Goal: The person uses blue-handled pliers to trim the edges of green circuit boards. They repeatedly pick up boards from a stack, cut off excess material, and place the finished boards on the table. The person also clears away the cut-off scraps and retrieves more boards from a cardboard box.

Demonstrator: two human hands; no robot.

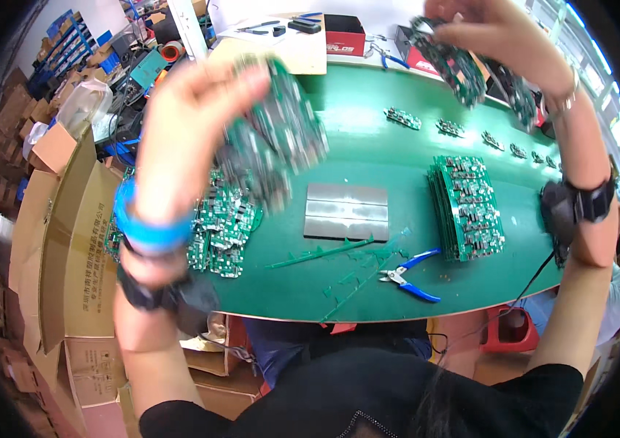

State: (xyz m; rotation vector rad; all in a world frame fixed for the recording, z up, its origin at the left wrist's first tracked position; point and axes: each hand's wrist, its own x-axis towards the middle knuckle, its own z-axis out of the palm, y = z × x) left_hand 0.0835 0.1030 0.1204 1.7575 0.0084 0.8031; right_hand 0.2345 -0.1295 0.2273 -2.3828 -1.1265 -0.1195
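Observation:
My left hand [200, 109] is raised at the left, its fingers closed on green circuit boards [284, 117] that are smeared by motion. Held up at the upper right, my right hand [485, 33] grips more small circuit boards [452, 69], which hang down from its fingers. Beneath my left hand lies a pile of loose circuit boards [226, 226], partly hidden by the wrist. A stack of board panels [467, 208] stands on edge right of the middle. Between the two sits a flat grey metal block [346, 212].
Blue-handled cutters [412, 276] and thin green board offcuts [353, 281] lie near the front edge of the green table [375, 164]. Single boards [402, 118] form a row toward the right. An open cardboard box [69, 241] stands at the left; a red box [344, 35] is at the back.

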